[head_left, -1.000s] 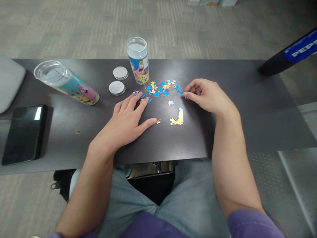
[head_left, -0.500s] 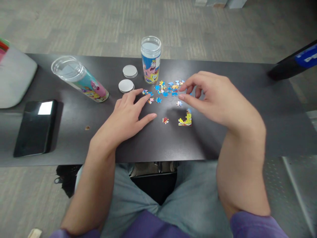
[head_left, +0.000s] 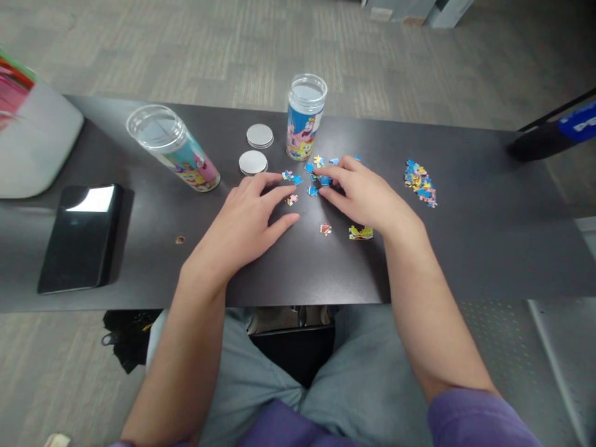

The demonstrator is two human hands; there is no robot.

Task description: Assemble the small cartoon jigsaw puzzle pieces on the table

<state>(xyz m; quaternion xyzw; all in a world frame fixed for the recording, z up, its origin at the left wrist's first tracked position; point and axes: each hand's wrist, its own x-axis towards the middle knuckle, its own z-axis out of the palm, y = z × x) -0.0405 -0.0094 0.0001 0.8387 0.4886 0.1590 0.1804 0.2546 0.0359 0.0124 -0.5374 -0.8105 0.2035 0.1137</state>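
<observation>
A loose group of jigsaw puzzle pieces (head_left: pixel 312 191) lies on the dark table, mostly blue with some yellow. My right hand (head_left: pixel 365 195) reaches over it, thumb and forefinger apart at the pieces. Part of the group is hidden under that hand. My left hand (head_left: pixel 246 214) is spread on the table, fingertips beside a few pieces at the group's left edge. Nearer to me are a lone red piece (head_left: pixel 325 229) and a small joined yellow section (head_left: pixel 361 233), partly covered by my right hand. Farther right sits a heap of puzzle pieces (head_left: pixel 419 183).
Behind the pieces stands a clear-topped cartoon canister (head_left: pixel 305 121); another canister (head_left: pixel 179 149) is to its left. White round lids (head_left: pixel 252 162) lie between them. A black glossy box (head_left: pixel 80 236), a white container (head_left: pixel 40 146) and a dark bottle-like object (head_left: pixel 535 146) flank the table.
My right hand has moved left and down onto the loose pieces, uncovering the heap at right. My left hand stays nearly in place. The view has shifted slightly.
</observation>
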